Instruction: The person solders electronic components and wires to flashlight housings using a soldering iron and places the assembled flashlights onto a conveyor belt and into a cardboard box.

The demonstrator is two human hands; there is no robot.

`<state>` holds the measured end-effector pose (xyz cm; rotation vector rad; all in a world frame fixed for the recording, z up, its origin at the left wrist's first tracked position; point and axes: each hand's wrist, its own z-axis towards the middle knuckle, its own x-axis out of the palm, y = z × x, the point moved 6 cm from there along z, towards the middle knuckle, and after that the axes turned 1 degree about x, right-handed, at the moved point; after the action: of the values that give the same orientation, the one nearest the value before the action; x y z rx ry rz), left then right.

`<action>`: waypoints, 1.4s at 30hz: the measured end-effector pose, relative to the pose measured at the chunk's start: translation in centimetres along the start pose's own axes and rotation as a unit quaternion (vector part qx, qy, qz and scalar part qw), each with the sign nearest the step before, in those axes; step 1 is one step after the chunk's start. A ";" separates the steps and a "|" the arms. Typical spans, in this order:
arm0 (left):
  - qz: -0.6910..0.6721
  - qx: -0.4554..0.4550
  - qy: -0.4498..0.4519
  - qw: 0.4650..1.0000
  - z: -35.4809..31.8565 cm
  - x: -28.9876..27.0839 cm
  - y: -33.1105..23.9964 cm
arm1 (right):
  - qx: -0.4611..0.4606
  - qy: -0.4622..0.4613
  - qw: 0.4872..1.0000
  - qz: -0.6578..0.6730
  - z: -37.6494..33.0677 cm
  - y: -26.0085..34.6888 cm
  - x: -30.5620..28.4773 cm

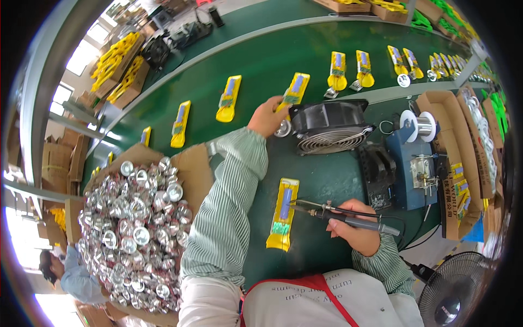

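Hands [267, 116] [351, 226] over green conveyor belt [261, 60] in bright factory hall.

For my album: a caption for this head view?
Right hand holds soldering iron beside yellow part; left hand grasps another.

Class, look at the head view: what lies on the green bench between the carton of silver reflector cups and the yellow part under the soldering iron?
In the head view, the person's striped left sleeve crosses between the carton of silver reflector cups and the yellow part; otherwise only green bench.

Left arm stretched far forward, left hand [267, 116] in closed grip, right hand [353, 228] fisted near body, wrist bent
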<state>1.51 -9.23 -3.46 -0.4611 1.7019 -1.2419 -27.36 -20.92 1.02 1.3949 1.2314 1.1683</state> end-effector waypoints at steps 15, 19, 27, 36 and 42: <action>0.432 -0.090 -0.157 0.884 -2.5 -11.1 2.2 | 0.030 -0.020 0.999 0.035 1.1 -0.3 -0.1; 0.419 -0.062 -0.134 0.896 -8.1 -9.6 0.4 | 0.004 -0.017 0.999 0.030 0.7 -0.5 0.2; 0.394 -0.103 -0.055 0.912 -26.3 -2.0 -5.3 | -0.003 0.008 0.999 0.050 -0.3 0.5 1.2; 0.411 -0.053 -0.172 0.894 -33.1 -1.3 -5.9 | -0.011 0.069 0.997 0.036 -1.5 0.2 3.2; 0.396 -0.249 -0.391 0.793 -43.9 -11.8 -3.7 | -0.016 0.073 0.997 0.029 -1.8 0.3 3.6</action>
<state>-30.84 21.16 6.94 -0.4073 1.2162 0.0679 -28.88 -17.28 1.81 1.3498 1.2742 1.3437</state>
